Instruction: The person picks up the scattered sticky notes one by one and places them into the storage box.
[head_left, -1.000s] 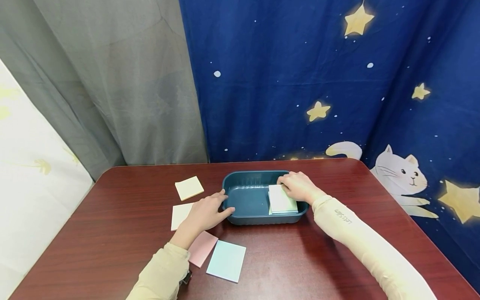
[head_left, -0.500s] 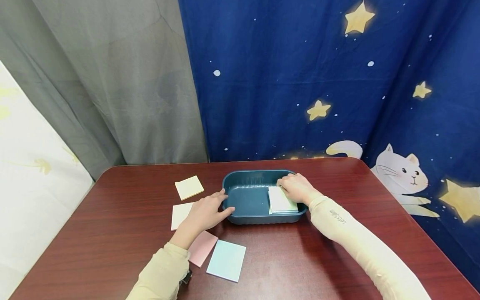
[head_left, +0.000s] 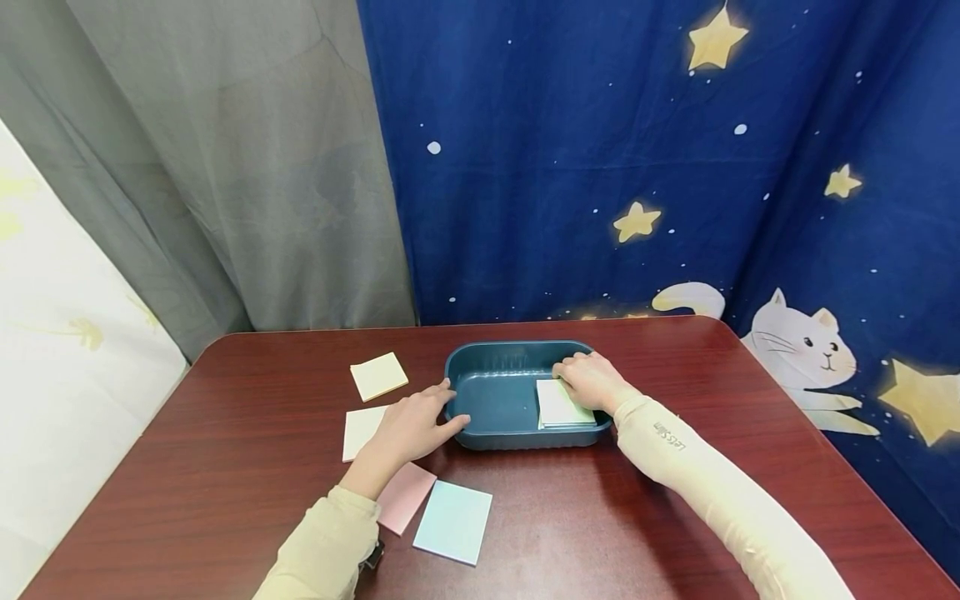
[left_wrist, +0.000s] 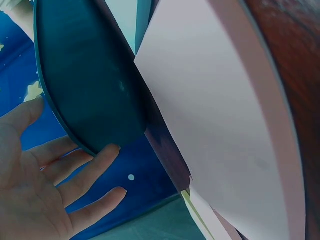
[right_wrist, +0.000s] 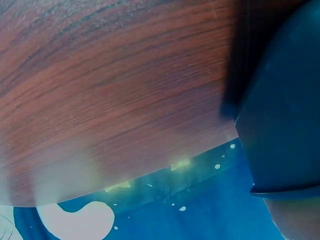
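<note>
A dark teal plastic bin (head_left: 495, 407) stands on the table. My left hand (head_left: 411, 425) touches its left end, fingers spread and fairly straight at the rim, as the left wrist view also shows (left_wrist: 45, 185). Inside the bin's right end lies a stack of sticky note pads (head_left: 561, 406), white-green on top. My right hand (head_left: 592, 379) reaches over the right rim and grips the stack's far edge with bent fingers; the fingertips are partly hidden. In the right wrist view only a bit of that hand shows beneath the bin wall (right_wrist: 287, 110).
Left of the bin lie a pale yellow note pad (head_left: 378, 377) and a white pad (head_left: 362, 432), partly behind my left hand. Nearer me are a pink pad (head_left: 408, 497) and a light blue pad (head_left: 453, 522). Curtains (head_left: 540, 167) hang behind the table (head_left: 225, 467).
My right hand and forearm have shifted slightly left, and the top pad in the bin has moved a little toward me. The left hand has stayed still.
</note>
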